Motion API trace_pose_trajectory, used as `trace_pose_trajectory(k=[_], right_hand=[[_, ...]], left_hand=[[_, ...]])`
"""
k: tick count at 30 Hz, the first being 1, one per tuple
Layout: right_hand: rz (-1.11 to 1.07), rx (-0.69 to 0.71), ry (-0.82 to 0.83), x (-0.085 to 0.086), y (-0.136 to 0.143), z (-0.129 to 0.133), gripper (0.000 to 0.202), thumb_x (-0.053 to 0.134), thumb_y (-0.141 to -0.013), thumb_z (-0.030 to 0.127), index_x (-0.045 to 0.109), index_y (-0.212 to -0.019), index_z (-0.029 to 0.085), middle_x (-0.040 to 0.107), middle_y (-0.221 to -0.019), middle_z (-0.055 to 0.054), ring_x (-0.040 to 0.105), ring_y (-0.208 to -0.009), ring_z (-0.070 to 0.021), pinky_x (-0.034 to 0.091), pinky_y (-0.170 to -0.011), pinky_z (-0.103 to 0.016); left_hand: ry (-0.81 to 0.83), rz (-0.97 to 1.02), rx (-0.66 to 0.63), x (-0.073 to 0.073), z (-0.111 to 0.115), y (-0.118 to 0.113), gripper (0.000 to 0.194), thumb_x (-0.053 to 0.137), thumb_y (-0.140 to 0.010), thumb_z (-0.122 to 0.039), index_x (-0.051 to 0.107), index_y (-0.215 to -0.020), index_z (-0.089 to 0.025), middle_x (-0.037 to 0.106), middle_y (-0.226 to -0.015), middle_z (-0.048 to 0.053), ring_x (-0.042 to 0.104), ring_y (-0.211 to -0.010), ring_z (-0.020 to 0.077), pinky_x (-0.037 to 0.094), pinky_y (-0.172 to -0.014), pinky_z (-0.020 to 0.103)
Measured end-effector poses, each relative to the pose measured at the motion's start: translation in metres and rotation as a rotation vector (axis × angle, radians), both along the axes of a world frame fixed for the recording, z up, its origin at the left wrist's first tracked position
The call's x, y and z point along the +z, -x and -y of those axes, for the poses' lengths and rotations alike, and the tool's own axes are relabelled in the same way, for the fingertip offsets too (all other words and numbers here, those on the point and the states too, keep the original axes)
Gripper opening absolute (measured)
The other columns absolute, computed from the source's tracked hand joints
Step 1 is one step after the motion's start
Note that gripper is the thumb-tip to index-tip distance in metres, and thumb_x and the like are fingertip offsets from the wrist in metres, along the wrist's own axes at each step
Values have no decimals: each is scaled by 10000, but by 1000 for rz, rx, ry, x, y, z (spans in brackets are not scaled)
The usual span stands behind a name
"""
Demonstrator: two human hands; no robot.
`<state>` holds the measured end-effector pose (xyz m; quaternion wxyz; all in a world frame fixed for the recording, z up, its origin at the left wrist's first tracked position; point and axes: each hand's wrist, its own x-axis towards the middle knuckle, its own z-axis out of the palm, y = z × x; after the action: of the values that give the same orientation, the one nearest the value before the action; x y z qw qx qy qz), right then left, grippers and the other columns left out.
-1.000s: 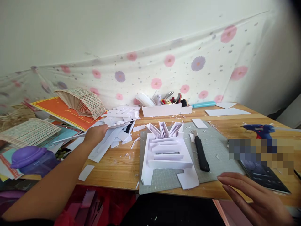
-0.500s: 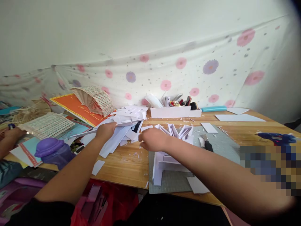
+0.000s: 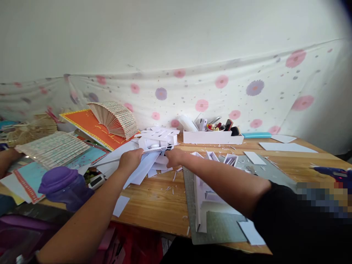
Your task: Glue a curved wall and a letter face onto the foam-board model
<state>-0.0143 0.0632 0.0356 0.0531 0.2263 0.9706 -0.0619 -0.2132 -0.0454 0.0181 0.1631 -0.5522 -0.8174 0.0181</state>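
My left hand [image 3: 131,160] is closed on the edge of a white board piece [image 3: 155,149], lifted at the front of a heap of white board offcuts [image 3: 143,172]. My right hand [image 3: 173,157] reaches into the right side of the same heap, its fingers curled beside a small dark thing. What those fingers grip, if anything, I cannot make out. Below my right forearm a white board structure [image 3: 198,205] with upright walls stands on the grey-green cutting mat [image 3: 220,227].
A purple-lidded container [image 3: 61,179] and folded fans [image 3: 114,119] lie left. Behind stands a white box [image 3: 207,137] of tools. A blue glue gun [image 3: 332,171] is at the right. White scraps litter the wooden table [image 3: 162,209]. Another person's hand [image 3: 9,159] shows at far left.
My right hand has moved farther into the heap, closer to my left hand. The board piece in my left hand is raised, uncovering part of the heap. The view has shifted slightly left.
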Motion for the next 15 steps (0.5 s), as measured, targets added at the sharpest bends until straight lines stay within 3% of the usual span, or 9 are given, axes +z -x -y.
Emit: trace_pose_trajectory(k=[4, 11, 15], right_hand=[[38, -52, -8, 10, -56, -9, 481, 715, -721, 412, 658, -1102, 125, 709, -1068, -160, 674, -960, -303, 498, -729, -321], [-236, -206, -5, 43, -191, 19, 242, 653, -691, 255, 638, -924, 197, 688, -946, -71, 607, -866, -229, 426, -719, -303], [-395, -325, 229, 52, -278, 20, 209, 635, -760, 390, 635, -862, 208, 638, -795, -30, 572, -750, -200, 432, -678, -308]], left_hand=[[-3, 9, -8, -10, -2, 1, 432, 279, -977, -338, 674, -1076, -190, 739, -1001, 149, 696, -924, 310, 449, -706, 336], [-9, 44, -43, -23, 4, -3, 415, 285, -969, -322, 675, -1045, -200, 739, -1056, 129, 687, -971, 299, 450, -728, 337], [-16, 82, -57, -37, 11, -6, 408, 317, -947, -329, 676, -1080, -188, 733, -1093, 134, 683, -996, 314, 481, -762, 368]])
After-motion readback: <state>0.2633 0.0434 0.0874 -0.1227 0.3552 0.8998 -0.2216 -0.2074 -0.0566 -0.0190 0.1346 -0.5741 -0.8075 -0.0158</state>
